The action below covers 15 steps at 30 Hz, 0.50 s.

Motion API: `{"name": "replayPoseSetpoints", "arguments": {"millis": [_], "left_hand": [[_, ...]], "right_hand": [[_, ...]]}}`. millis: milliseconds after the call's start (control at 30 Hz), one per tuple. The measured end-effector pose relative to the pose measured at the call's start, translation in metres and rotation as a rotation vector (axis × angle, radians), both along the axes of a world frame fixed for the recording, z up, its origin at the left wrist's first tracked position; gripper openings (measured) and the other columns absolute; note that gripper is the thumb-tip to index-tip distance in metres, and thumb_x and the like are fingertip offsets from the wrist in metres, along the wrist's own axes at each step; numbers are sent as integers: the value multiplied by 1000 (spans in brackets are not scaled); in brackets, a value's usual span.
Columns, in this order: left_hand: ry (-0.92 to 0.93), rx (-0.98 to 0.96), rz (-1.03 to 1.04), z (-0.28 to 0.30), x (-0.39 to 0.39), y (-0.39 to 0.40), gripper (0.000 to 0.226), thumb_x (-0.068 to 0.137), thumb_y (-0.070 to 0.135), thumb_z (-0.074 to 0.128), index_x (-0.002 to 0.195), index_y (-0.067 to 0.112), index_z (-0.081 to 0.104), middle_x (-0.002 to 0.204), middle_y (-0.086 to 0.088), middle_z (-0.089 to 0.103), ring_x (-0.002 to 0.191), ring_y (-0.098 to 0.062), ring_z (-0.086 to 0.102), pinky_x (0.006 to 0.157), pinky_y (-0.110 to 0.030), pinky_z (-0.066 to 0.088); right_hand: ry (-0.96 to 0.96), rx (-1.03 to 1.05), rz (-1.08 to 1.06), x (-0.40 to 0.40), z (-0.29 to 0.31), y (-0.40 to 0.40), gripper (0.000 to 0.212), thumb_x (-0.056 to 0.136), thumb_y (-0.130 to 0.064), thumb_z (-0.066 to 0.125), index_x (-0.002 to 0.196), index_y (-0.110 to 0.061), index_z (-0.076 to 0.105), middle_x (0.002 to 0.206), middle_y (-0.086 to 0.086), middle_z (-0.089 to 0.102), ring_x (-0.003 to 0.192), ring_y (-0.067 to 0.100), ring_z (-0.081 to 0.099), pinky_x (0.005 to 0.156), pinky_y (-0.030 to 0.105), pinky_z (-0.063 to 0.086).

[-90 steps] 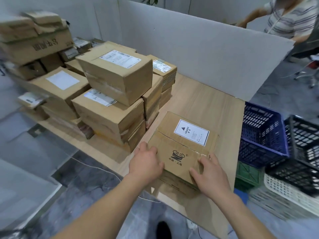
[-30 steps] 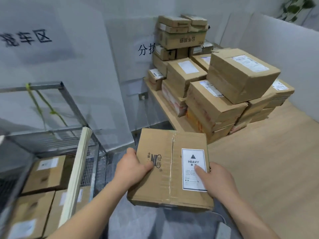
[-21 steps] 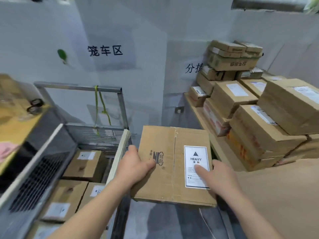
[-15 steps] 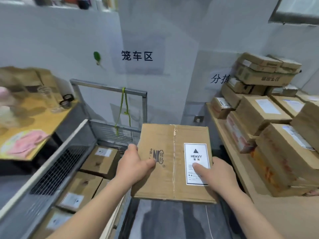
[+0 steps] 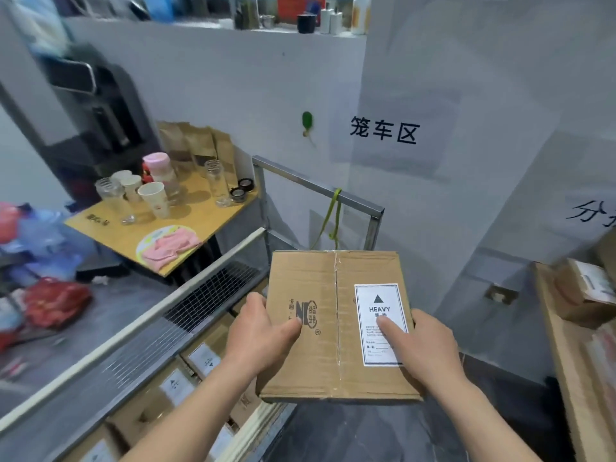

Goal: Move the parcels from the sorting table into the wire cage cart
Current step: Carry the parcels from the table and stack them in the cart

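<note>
I carry a flat cardboard parcel (image 5: 330,301) with a white HEAVY label, held level in the air. My left hand (image 5: 261,331) grips its left edge, thumb on top. My right hand (image 5: 423,345) grips its right edge, thumb lying on the label. The parcel hangs over the right end of the wire cage cart (image 5: 200,305), whose mesh wall and metal frame run from lower left to centre. Several labelled parcels (image 5: 200,358) lie inside the cart below. The sorting table (image 5: 573,355) shows at the right edge with a parcel (image 5: 586,291) on it.
A small wooden side table (image 5: 186,225) with cups, glass jars and a pink cloth stands behind the cart on the left. Bags in red and blue (image 5: 50,295) lie on the floor at far left. A white wall with a sign is right ahead.
I lifted the parcel off the sorting table and turned left with it; the view swung from the stacked parcels to the cart, and the parcel now hangs over the cart's end.
</note>
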State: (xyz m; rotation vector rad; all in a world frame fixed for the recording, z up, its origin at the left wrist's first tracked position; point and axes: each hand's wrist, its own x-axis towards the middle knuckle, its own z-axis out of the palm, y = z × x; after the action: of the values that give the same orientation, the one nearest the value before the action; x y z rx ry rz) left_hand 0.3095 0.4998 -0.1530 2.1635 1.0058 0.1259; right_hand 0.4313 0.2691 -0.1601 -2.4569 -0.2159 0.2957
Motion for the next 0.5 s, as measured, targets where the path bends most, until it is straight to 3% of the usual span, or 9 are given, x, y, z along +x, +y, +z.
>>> {"name": "replayPoseSetpoints", "arguments": {"millis": [200, 367, 500], "left_hand": [[-12, 15, 190, 1, 18, -2, 49, 76, 50, 72, 104, 23, 42, 98, 10, 58, 83, -7, 57, 62, -31, 44], [5, 33, 297, -7, 20, 1, 54, 76, 58, 73, 104, 23, 43, 99, 10, 58, 88, -12, 59, 71, -35, 49], [9, 50, 367, -15, 25, 12, 57, 77, 60, 73, 105, 22, 43, 101, 8, 58, 89, -15, 58, 70, -35, 46]], "right_hand": [[24, 20, 186, 60, -1, 26, 38, 86, -61, 62, 82, -24, 61, 83, -12, 65, 80, 14, 59, 65, 35, 44], [11, 18, 289, 85, -12, 48, 39, 86, -63, 60, 85, -25, 63, 86, -10, 67, 85, 21, 63, 79, 40, 53], [30, 16, 343, 99, -18, 72, 37, 88, -61, 61, 83, -24, 63, 86, -9, 67, 84, 21, 62, 76, 39, 52]]}}
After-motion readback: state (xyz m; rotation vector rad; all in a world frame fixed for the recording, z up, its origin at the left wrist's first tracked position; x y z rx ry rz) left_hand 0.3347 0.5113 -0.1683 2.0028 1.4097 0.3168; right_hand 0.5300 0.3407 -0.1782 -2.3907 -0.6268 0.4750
